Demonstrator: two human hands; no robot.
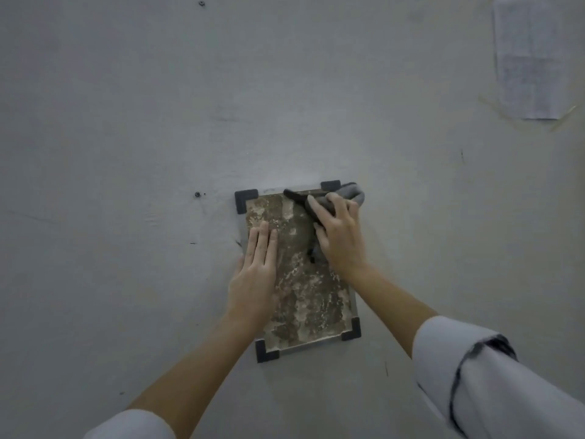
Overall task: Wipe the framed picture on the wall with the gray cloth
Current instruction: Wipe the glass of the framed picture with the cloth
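The framed picture (304,299) hangs on the grey wall, a mottled brown and cream image with black corner pieces. My right hand (340,237) presses the gray cloth (349,191) against the picture's upper right part; the cloth sticks out past the top right corner. My left hand (256,270) lies flat on the picture's left side, fingers together and pointing up, holding nothing.
A sheet of paper (528,58) is taped to the wall at the upper right. Small screws or holes (197,194) mark the wall left of the frame and near the top (201,3). Bare wall surrounds the frame.
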